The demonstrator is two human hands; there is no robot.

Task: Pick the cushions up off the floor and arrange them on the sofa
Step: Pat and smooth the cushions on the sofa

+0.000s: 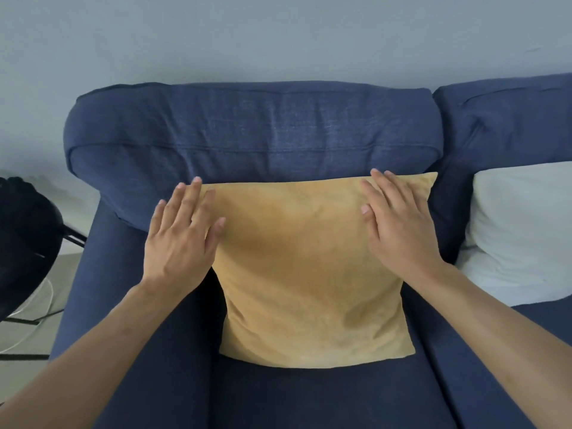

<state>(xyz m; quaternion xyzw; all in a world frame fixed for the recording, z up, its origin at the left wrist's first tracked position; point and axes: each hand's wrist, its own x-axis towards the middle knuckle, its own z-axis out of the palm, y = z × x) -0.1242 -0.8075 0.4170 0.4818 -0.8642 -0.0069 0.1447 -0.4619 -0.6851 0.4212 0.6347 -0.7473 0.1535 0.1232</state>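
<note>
A mustard-yellow cushion leans upright against the backrest of the dark blue sofa, standing on the left seat. My left hand lies flat with spread fingers on the cushion's upper left corner. My right hand rests flat on its upper right corner. Neither hand grips the fabric. A white cushion leans against the backrest on the seat to the right, partly cut off by the frame edge.
A black side table with thin metal legs stands left of the sofa arm, with a white cable on the floor beneath it. A pale grey wall runs behind the sofa.
</note>
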